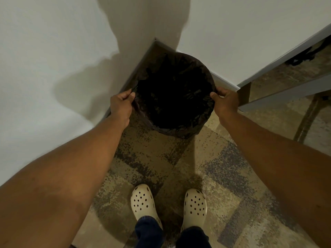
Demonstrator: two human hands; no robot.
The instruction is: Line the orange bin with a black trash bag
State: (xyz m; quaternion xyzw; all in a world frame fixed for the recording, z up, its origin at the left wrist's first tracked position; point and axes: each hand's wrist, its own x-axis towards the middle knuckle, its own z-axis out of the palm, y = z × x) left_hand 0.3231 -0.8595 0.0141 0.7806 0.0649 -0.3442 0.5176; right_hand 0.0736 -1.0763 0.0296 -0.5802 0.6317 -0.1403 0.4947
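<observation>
Both grips on black bag [174, 97] rim.

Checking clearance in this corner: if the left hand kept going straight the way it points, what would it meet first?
The left hand, pinching the black trash bag at its left edge, points up and away toward the corner. Beyond the bag edge it would probably meet the wall, though depth is hard to judge.

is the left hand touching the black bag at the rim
Touching. The head view shows the left hand with thumb and fingers pinched on the black trash bag at the rim's left edge; no gap shows between them.
</observation>
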